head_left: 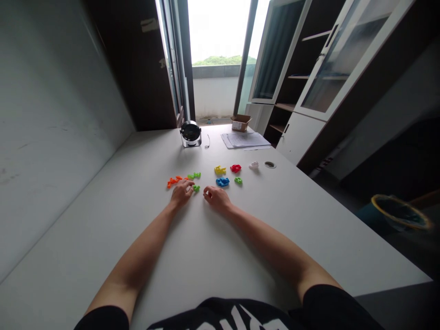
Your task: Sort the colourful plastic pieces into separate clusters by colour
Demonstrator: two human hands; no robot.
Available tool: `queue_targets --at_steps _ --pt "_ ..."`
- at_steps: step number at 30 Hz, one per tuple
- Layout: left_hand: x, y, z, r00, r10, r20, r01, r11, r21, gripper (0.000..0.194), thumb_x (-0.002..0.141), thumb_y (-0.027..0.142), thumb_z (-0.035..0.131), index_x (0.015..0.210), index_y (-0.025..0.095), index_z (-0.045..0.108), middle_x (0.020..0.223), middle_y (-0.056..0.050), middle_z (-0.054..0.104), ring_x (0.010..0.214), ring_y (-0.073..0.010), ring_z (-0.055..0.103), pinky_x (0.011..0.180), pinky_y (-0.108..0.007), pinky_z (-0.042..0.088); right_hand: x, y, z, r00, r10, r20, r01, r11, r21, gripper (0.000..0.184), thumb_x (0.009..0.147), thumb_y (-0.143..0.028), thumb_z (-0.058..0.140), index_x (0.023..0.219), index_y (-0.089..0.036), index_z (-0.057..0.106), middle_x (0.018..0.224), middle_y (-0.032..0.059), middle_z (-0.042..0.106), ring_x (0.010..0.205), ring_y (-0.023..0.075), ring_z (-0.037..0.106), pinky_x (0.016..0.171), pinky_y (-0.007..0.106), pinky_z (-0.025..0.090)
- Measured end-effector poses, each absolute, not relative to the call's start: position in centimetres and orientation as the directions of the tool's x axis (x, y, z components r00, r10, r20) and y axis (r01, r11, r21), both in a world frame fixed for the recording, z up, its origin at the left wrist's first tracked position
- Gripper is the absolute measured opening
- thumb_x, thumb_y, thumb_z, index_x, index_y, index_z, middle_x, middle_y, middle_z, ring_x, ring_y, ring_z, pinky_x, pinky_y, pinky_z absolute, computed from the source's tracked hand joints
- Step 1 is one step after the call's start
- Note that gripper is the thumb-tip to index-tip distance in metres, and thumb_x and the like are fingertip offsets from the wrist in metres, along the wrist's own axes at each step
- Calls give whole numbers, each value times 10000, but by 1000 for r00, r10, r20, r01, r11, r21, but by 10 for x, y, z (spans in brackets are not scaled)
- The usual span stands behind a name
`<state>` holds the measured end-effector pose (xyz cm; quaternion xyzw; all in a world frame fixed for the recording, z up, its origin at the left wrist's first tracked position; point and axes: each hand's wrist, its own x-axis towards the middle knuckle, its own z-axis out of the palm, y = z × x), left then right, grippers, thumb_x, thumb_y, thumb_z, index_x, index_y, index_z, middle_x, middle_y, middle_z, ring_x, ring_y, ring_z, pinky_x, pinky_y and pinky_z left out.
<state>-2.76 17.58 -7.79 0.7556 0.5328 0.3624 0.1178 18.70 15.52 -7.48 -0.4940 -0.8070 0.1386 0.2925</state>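
Observation:
My left hand (182, 192) rests low over the white table, its thumb and forefinger closed at a small green plastic piece (196, 188). Just beyond its fingers lie orange plastic pieces (174, 180) and another green piece (194, 175). To the right, my right hand (217, 198) has loosely curled fingers, with a gap between thumb and forefinger and nothing visible there. Nearest to it is a blue plastic piece (222, 182). Beyond and beside that are a yellow piece (220, 170), a red piece (235, 168) and a green piece (238, 180). Their exact kind is too small to tell.
A white piece (254, 165) lies near a round cable hole (270, 164). Farther back are a black round lamp-like device (190, 133), papers (245, 140) and an open cardboard box (241, 123). A wall borders the left side; cabinets stand right.

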Motion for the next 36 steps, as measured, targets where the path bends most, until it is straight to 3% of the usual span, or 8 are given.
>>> queue_targets --at_steps 4,9,16,21,25,29,36 --pt "-26 176 -78 165 879 448 749 -407 523 206 864 203 605 1042 242 702 1156 -95 664 1145 -307 551 1027 -462 408 192 158 -74 -392 866 309 703 499 -506 95 892 -267 617 938 -247 697 890 14 709 685 139 599 646 243 368" --pt "-22 176 -77 299 845 443 767 -489 416 333 832 99 579 1098 265 690 1208 -65 657 1235 -271 512 1106 -432 365 195 158 -73 -432 857 282 707 516 -485 124 905 -296 619 991 -243 692 891 7 693 730 131 599 656 233 353" --pt "-23 173 -75 294 851 435 803 -467 370 244 833 150 622 1039 246 709 1096 -73 689 1142 -276 550 1020 -417 426 196 158 -73 -434 859 272 702 511 -496 169 908 -289 623 1066 -253 671 911 1 690 737 129 588 666 237 344" --pt "-25 174 -76 332 869 365 756 -477 447 175 829 217 650 980 220 739 955 -61 681 867 -208 604 799 -328 482 196 159 -75 -428 857 287 689 514 -511 256 898 -274 643 1154 -257 645 889 1 686 738 136 590 665 240 351" --pt "-25 175 -77 345 875 340 680 -483 552 204 862 310 645 1003 208 750 894 -48 684 753 -166 599 717 -286 477 196 163 -81 -410 855 317 667 518 -536 405 878 -262 667 1275 -267 586 868 -9 680 737 141 593 650 238 355" --pt "-24 176 -78 351 886 304 570 -460 681 275 887 366 621 1064 199 749 896 -49 717 749 -158 616 703 -267 481 195 164 -83 -415 833 366 615 553 -562 443 868 -228 669 1299 -267 572 906 -4 680 724 136 589 664 238 385" --pt "-21 174 -73 403 889 217 422 -391 818 323 886 393 598 1049 167 761 975 -60 756 851 -190 653 739 -262 481 197 163 -81 -430 768 474 523 640 -563 275 914 -159 579 1167 -244 646 978 25 651 731 122 583 746 247 446"
